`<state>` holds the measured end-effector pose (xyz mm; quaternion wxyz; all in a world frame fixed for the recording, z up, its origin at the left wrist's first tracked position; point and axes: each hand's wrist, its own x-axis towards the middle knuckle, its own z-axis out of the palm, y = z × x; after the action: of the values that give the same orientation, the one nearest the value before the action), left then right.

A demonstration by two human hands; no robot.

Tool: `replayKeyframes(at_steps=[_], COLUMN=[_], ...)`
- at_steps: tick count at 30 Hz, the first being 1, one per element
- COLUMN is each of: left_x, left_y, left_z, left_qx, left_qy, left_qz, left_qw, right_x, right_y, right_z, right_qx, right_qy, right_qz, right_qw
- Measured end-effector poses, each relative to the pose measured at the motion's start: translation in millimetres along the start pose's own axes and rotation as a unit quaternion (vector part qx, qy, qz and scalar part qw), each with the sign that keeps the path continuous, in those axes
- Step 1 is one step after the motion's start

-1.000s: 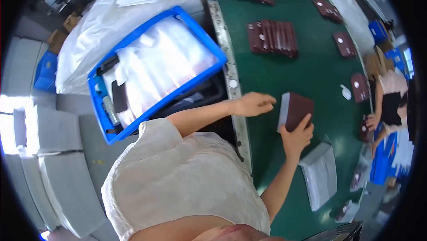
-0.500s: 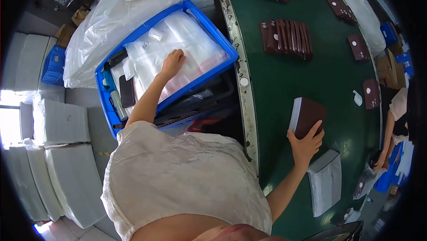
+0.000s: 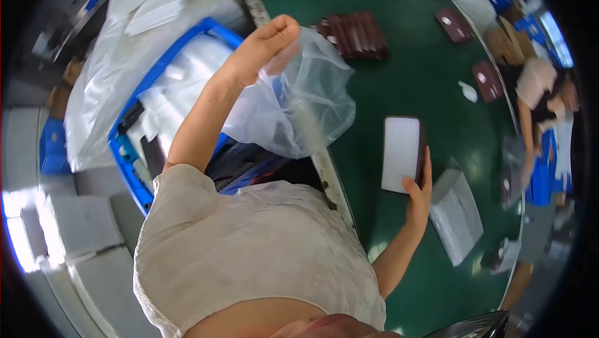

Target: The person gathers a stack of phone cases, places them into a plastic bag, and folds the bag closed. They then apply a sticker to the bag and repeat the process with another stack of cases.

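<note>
My left hand (image 3: 265, 45) is raised, its fingers pinched on a clear plastic bag (image 3: 324, 88) that hangs loosely over the table edge, partly blurred. On the green table (image 3: 362, 98), my right hand (image 3: 419, 197) grips a thick brown-covered book (image 3: 400, 154) by its near right side. The book's white side faces up, and a strip of brown cover shows along its right. Just right of that hand lies a block in clear wrapping (image 3: 458, 216). Below my left forearm, a blue tub (image 3: 224, 32) holds a pile of clear bags (image 3: 187, 73).
Rows of brown pieces (image 3: 355, 35) lie farther up the table, with single ones (image 3: 486, 81) along its far edge. A white scrap (image 3: 468, 91) lies near them. Across the table a co-worker (image 3: 536, 88) handles a clear bag. White bundles (image 3: 81, 219) stand at the left.
My left hand has lifted a plastic bag out of the blue tub and moved up and right toward the table. My right hand has turned the book so its white side faces up.
</note>
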<state>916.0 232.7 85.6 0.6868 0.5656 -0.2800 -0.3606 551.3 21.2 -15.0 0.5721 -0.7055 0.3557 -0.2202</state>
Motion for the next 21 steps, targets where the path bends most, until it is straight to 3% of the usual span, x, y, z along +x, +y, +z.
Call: replayKeyframes(at_steps=[2, 4, 6, 7, 9, 12, 13, 14, 15, 16, 17, 19, 21], left_x=[20.1, 37.1, 43.1, 44.1, 47.1, 51.5, 51.8, 53.1, 54.3, 56.3, 53.0, 36.0, 10.8], left_y=[-23.4, -47.3, -59.0, -64.1, -73.5, -94.1, -103.4, -115.5, -124.3, -131.6, -133.6, -137.0, -144.6], left_z=[30.9, 66.5, 113.0, 137.2, 172.9, 209.3, 218.4, 226.0, 233.7, 239.5, 248.6, 266.7, 268.6], left_qx=[-0.025, -0.059, -0.048, -0.026, -0.008, 0.144, 0.141, 0.196, 0.249, 0.300, 0.299, 0.354, 0.358], left_qy=[-0.075, -0.177, -0.204, -0.206, -0.227, -0.300, -0.310, -0.313, -0.311, -0.305, -0.311, -0.357, -0.330], left_qz=[-0.007, -0.017, -0.041, -0.057, -0.074, -0.029, -0.028, 0.059, 0.147, 0.232, 0.234, 0.230, 0.214], left_qw=[0.997, 0.982, 0.977, 0.977, 0.971, 0.942, 0.940, 0.927, 0.905, 0.873, 0.871, 0.833, 0.847], right_x=[-32.0, -62.9, -94.5, -102.0, -98.0, -88.5, -87.5, -84.2, -80.1, -75.9, -71.6, -51.6, -29.4], right_y=[-25.9, -30.8, -37.5, -42.9, -53.6, -18.9, -8.6, -4.1, -5.0, -6.6, -6.7, 9.0, 26.5], right_z=[-4.5, -21.6, -34.7, -35.5, -33.4, -40.4, -34.8, -27.8, -18.6, -6.0, 4.7, 19.0, 23.3], right_qx=[0.187, 0.206, 0.253, 0.247, 0.236, 0.191, -0.040, -0.269, -0.270, -0.357, -0.441, -0.428, -0.402], right_qy=[-0.023, 0.006, 0.009, 0.033, -0.023, -0.034, 0.049, 0.127, 0.134, 0.147, 0.157, 0.151, 0.133], right_qz=[0.002, 0.013, 0.026, 0.028, 0.012, 0.016, 0.008, 0.000, 0.001, -0.023, -0.044, -0.038, -0.035], right_qw=[0.982, 0.979, 0.967, 0.968, 0.971, 0.981, 0.998, 0.955, 0.953, 0.922, 0.883, 0.890, 0.905])
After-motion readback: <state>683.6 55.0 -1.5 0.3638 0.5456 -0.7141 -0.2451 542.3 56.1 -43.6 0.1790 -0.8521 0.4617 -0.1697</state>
